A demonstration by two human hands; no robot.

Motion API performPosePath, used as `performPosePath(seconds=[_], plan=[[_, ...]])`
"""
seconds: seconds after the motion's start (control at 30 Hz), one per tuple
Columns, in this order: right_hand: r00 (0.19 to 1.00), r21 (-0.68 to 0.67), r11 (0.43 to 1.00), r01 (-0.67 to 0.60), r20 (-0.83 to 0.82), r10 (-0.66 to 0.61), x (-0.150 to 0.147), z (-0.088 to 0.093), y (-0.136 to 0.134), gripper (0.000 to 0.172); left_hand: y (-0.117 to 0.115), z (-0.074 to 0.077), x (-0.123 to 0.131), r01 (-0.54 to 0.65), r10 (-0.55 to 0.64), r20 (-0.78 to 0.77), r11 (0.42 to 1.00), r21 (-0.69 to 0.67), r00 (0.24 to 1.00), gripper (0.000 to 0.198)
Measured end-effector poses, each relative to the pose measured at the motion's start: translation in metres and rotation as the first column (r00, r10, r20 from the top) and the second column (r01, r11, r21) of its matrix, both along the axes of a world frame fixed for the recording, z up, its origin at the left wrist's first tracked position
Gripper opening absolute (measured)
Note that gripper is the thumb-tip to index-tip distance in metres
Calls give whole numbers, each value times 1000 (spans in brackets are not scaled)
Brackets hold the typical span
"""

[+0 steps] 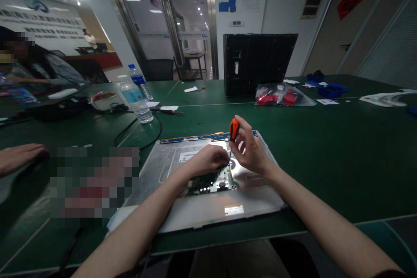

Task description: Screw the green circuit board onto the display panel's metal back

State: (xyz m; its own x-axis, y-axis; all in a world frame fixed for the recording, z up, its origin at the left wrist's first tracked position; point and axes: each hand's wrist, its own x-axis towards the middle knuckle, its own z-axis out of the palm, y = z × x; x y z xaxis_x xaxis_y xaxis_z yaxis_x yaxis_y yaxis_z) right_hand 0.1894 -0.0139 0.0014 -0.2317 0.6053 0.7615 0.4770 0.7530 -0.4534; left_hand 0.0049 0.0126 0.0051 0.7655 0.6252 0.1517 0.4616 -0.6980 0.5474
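I judge the work on the metal panel (208, 212) to be partway through: the circuit board (213, 183) lies uncovered on the panel's middle, and a blue strip (192, 139) runs along its far edge. The spot at my screwdriver (233, 130) tip looks unfinished; whether a screw sits there, I can't tell. My right hand (252, 151) has its fingers closed around the orange-and-black handle above the panel, the shaft pointing down at the board. My left hand (210, 159) is curled beside the tip; I can't see whether it pinches anything. It hides part of the board, the main thing in my way.

Beyond the panel stand a black housing (259, 63) and a bag of red pieces (282, 96). A water bottle (137, 102) and a black cable (159, 134) are past its far left corner; a co-worker's hand (24, 156) is well left of it.
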Motion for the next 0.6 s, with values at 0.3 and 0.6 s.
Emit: performPosePath(seconds=[0.3,0.6], plan=[[999,33,999,30,21,-30,1,-3,2,76,1,0,0,-10,10,8,1000,17,1000,16],[1000,-21,1000,-10,2,10,1,2,-1,72,0,1,-1,7,-7,16,1000,-27,1000,15]])
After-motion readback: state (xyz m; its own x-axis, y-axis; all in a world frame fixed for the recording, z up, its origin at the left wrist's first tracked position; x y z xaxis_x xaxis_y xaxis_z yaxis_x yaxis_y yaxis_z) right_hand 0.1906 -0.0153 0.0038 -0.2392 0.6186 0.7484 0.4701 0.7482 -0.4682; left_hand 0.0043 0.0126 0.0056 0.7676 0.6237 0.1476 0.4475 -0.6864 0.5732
